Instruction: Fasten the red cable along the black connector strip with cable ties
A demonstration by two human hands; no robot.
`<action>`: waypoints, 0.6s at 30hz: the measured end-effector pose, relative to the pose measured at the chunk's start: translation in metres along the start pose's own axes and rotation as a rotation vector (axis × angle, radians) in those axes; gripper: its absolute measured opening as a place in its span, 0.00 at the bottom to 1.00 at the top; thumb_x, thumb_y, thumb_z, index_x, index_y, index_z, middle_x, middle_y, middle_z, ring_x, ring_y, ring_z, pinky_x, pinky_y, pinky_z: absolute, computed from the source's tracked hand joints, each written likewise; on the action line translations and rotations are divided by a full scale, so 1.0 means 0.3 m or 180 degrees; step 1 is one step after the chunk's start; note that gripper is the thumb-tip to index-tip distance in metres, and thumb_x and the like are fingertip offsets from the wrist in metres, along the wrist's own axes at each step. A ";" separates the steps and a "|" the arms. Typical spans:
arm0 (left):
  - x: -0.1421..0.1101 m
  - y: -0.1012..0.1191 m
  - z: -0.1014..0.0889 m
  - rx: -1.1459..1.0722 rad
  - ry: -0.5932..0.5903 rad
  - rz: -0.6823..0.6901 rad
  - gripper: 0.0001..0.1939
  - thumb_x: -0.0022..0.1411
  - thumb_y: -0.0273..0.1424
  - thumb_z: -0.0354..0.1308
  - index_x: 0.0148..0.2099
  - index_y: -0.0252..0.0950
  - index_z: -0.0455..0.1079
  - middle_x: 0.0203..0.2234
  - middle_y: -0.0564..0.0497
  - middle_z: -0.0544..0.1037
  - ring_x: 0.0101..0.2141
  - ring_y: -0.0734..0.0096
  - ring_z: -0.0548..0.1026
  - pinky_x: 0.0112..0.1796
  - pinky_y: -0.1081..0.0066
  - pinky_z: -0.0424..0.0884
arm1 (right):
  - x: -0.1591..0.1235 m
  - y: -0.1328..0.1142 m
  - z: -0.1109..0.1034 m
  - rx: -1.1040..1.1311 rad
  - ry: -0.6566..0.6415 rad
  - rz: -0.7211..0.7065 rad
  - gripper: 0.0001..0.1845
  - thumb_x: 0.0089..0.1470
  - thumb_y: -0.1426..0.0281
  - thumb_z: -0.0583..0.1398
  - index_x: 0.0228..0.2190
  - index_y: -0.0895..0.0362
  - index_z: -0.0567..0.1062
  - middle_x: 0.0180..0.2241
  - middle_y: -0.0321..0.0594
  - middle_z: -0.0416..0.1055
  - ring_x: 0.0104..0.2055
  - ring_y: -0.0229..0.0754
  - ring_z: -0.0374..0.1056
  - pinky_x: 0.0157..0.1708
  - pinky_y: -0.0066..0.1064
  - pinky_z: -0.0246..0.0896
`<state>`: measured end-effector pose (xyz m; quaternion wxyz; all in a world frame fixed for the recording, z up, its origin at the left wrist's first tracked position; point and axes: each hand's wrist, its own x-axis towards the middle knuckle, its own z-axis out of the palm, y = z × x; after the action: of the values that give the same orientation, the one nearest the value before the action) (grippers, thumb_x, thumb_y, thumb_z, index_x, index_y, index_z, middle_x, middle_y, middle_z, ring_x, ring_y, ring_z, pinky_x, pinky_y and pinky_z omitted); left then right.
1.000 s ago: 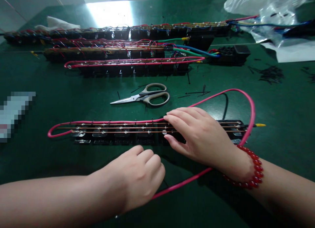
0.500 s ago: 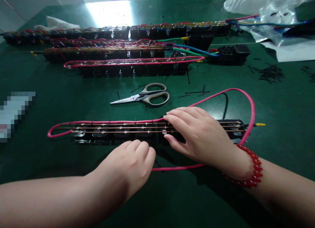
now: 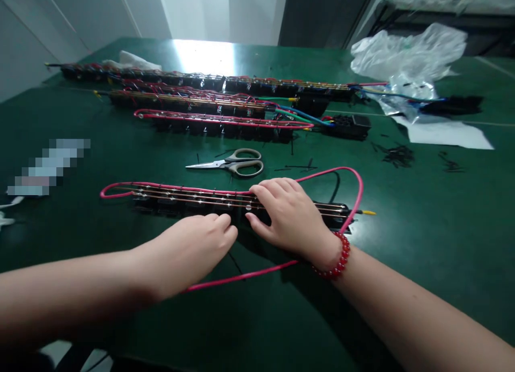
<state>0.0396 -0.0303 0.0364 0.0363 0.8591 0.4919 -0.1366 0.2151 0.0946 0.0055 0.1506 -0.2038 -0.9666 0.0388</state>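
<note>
A long black strip with copper-coloured rods lies across the green table. A pink cable is fastened along its far edge with black cable ties, looping round at the left end and making a wide loop at the right. My right hand, with a red bead bracelet at the wrist, grips the strip from above, fingertips at the pink cable and thumb on the near side. My left hand is closed at the strip's near edge; whatever its fingers hold is hidden. The cable's free stretch passes under that hand. A thin black tie shows beside it.
Scissors lie beyond the strip among loose black ties. Further back are several finished-looking wired strips, a pile of black ties, a clear plastic bag and white paper. A pixelated patch is at the left.
The view has tilted up and shifted, showing more of the room. My left hand has moved up closer to the strip, still closed. My right hand keeps its place on the strip.
</note>
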 end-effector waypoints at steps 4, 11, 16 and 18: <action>-0.017 0.029 0.002 -0.0810 0.0264 -0.0158 0.07 0.69 0.30 0.51 0.44 0.35 0.70 0.39 0.48 0.75 0.39 0.66 0.75 0.42 0.67 0.71 | -0.002 -0.008 0.003 -0.0172 -0.0041 -0.0080 0.19 0.61 0.60 0.55 0.47 0.60 0.71 0.44 0.48 0.72 0.47 0.52 0.64 0.47 0.42 0.56; -0.053 0.124 0.064 -0.1913 0.0391 -0.0435 0.08 0.67 0.31 0.55 0.48 0.40 0.71 0.43 0.51 0.75 0.45 0.67 0.73 0.47 0.65 0.69 | -0.005 -0.012 0.013 -0.0279 0.0063 -0.0171 0.17 0.62 0.61 0.54 0.46 0.59 0.70 0.42 0.48 0.73 0.45 0.51 0.64 0.44 0.39 0.54; -0.085 0.178 0.044 -0.1765 0.0444 -0.0541 0.08 0.69 0.33 0.53 0.48 0.39 0.70 0.45 0.50 0.74 0.45 0.66 0.73 0.47 0.64 0.68 | -0.007 -0.015 0.020 -0.0324 0.0132 -0.0179 0.17 0.62 0.61 0.53 0.46 0.59 0.70 0.43 0.49 0.73 0.46 0.52 0.65 0.43 0.39 0.53; -0.098 0.197 0.036 -0.1492 0.0498 -0.0570 0.08 0.68 0.34 0.55 0.46 0.38 0.70 0.45 0.48 0.74 0.44 0.65 0.72 0.45 0.64 0.68 | -0.008 -0.015 0.021 -0.0338 0.0146 -0.0183 0.17 0.62 0.61 0.54 0.46 0.59 0.70 0.43 0.49 0.73 0.46 0.52 0.65 0.43 0.39 0.53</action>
<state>0.0740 -0.0872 0.0299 0.1839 0.7883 0.5854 0.0452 0.2135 0.0893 -0.0007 0.1627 -0.1844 -0.9690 -0.0216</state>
